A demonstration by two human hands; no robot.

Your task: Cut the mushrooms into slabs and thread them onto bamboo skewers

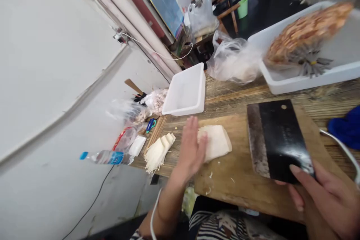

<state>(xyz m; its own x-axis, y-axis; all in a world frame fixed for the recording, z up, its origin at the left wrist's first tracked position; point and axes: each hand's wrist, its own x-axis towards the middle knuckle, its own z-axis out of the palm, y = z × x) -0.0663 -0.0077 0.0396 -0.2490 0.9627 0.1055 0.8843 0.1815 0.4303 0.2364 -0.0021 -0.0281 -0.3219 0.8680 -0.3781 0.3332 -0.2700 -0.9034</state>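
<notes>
The cutting board fills the lower middle of the frame, and its near edge hangs just over my lap. Bare wood lies open between the pale block and the cleaver. The counter shows a free strip above the board, and its edge at the left of the frame runs close along the wall.

A small white tray stands above the block at centre frame; its inside looks bare. A large white tray at the upper right holds a brown scaly thing with grey leaves, too blurred to name. A clear plastic bag slumps between the two trays. A fan of thin pale slices lies off the board toward the left, just beside a water bottle lying on its side at the counter's edge. A blue cloth sits at the right border.

My left hand is open and flat, fingers straight and together, the palm set against the side of the pale block, which rests on the board's upper left part. My right hand, at the lower right, grips the cleaver at its near end, thumb lying along the flat of the blade. The blade lies nearly flat over the board, well apart from the block.
</notes>
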